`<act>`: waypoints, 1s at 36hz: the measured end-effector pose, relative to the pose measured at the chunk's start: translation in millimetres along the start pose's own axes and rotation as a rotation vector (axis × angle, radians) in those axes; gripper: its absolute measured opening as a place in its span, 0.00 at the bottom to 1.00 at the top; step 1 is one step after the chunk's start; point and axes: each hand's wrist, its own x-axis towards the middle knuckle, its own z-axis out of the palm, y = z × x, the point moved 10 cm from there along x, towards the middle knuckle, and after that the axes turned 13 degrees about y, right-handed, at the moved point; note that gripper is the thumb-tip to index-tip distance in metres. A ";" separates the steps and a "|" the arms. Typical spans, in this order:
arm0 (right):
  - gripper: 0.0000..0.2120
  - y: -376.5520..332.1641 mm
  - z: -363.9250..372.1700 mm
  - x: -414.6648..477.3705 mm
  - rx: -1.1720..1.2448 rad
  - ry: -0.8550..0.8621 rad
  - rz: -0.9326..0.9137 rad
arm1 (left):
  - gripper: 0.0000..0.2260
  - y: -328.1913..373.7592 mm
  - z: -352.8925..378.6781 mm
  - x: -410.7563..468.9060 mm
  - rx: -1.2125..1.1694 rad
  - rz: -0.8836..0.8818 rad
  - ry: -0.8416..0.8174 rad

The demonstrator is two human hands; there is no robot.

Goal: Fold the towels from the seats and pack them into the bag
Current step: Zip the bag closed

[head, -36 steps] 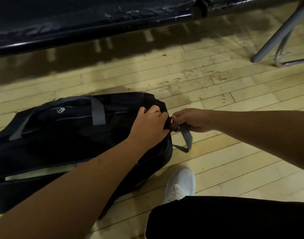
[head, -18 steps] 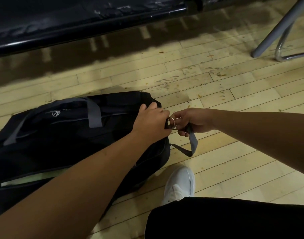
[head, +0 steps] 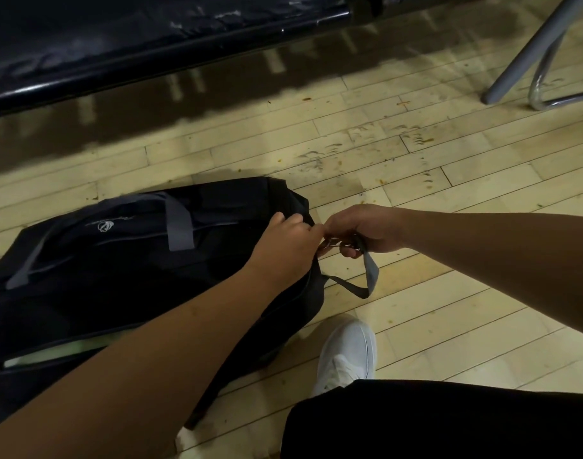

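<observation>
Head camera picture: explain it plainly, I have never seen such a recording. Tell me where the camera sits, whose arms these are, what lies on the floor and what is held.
No machine here: a person wears one camera on the head, looking down at their own arms. A black duffel bag lies on the wooden floor near a dark bench seat. A pale towel shows through its opening. The left hand grips the bag's end; the right hand holds a grey strap by its metal ring. The white shoe is the person's own.

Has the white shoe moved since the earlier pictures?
No. The shoe sits on the same floorboards, its toe just as near the bag.
</observation>
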 end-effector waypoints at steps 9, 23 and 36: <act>0.10 8.2 0.4 8.5 0.002 0.026 -0.005 | 0.03 -11.3 -8.7 9.3 -0.137 -0.345 -0.082; 0.14 5.5 5.3 7.7 -0.181 0.110 -0.104 | 0.16 -34.2 6.0 -7.5 -0.370 -0.759 -0.468; 0.12 5.8 -12.4 4.8 -0.218 0.267 0.017 | 0.07 -65.9 -44.2 -27.7 -0.490 -0.774 -0.329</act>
